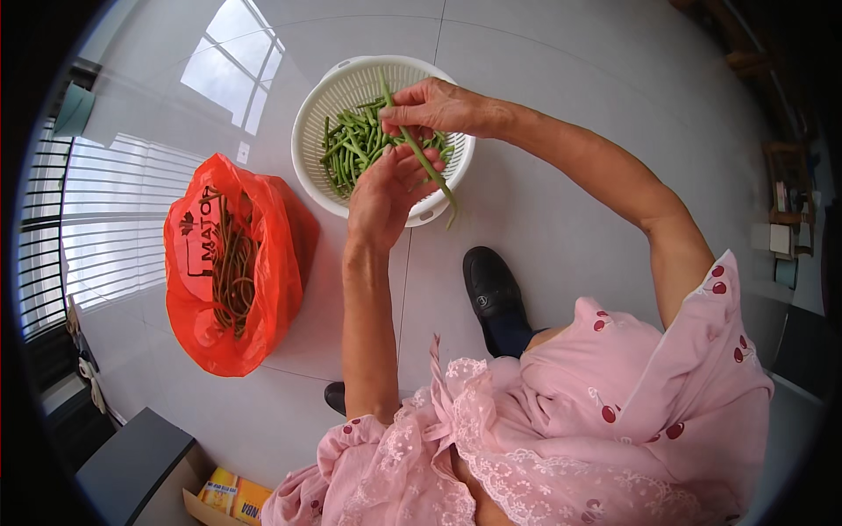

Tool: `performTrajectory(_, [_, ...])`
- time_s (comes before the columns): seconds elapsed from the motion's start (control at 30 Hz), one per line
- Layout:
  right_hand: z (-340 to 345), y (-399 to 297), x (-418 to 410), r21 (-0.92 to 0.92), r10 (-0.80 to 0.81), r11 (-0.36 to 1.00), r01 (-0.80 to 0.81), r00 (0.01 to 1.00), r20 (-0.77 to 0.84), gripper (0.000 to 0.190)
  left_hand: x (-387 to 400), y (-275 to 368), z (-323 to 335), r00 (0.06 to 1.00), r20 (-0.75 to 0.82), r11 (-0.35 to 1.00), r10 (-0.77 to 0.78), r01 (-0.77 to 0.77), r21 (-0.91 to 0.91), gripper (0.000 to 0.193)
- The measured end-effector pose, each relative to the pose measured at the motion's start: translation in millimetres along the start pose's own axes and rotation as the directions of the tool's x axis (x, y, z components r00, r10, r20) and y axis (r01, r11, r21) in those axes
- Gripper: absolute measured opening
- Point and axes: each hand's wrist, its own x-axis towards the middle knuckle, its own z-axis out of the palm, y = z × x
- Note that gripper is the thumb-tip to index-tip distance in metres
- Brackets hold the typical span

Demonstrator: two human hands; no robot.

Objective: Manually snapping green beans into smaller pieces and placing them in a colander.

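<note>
Between the thumb and fingers of my right hand (447,108) is a long green bean (421,154), slanting down to the right with a thin, bent lower end. My left hand (388,191) is palm up just below, its thumb and fingers apart. The bean crosses over those fingers; whether it rests on them I cannot tell. Both hands are over a white slotted plastic basket (304,154) on the floor. Inside lie many short pieces of green bean (355,148), partly hidden by my hands.
Left of the basket stands an open red plastic bag (286,230) with long, thin brownish strands (233,276), perhaps long beans. Black shoes (493,289) are on the grey tiled floor (559,197). A dark-topped box (135,460) and a yellow printed package (233,493) sit at lower left.
</note>
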Motion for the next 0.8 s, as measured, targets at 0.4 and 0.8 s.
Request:
performTrajectory(0.4, [-32.6,1.9,2.5,0.113,-0.103,0.984,0.140,0.952,-0.288,0.024,-16.3,-12.5,9.6,0.994,-0.047,0.898,-0.103,0.113,0.424,0.019])
performTrajectory(0.8, [6.1,-17.8,-4.6,0.179,-0.349,0.895,0.409,0.890,-0.293,0.024,1.4,29.6,-26.2,0.958,-0.268,0.752,-0.106,-0.100,-0.652,0.007])
